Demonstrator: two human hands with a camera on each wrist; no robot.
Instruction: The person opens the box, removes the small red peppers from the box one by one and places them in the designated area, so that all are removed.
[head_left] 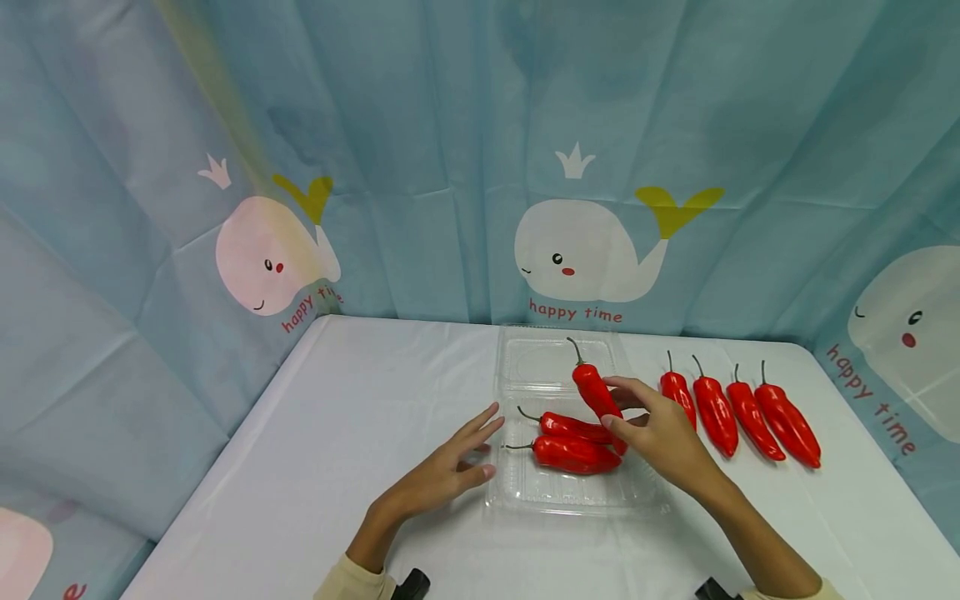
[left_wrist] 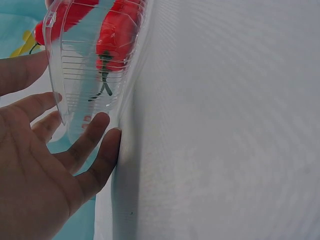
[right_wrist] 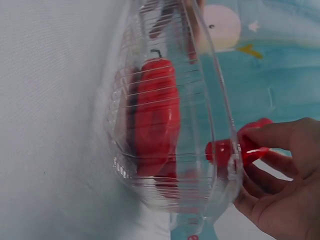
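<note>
My right hand (head_left: 660, 429) pinches a red chili pepper (head_left: 594, 387) between thumb and fingers, holding it tilted over a clear plastic clamshell box (head_left: 555, 496). Two more red peppers lie side by side in the box's near half, a front pepper (head_left: 573, 456) and one behind it (head_left: 573, 427), stems to the left. In the right wrist view, the held pepper (right_wrist: 227, 150) shows beside the box wall. My left hand (head_left: 446, 471) has its fingers spread at the box's left side; in the left wrist view, the fingers (left_wrist: 92, 137) are near the wall, contact unclear.
To the right of the box, several red peppers (head_left: 716, 412) lie in a row on the white table (head_left: 360, 400), stems away from me. The box's lid (head_left: 532, 358) lies opened toward the back. A blue whale-print curtain (head_left: 450, 167) stands behind the table.
</note>
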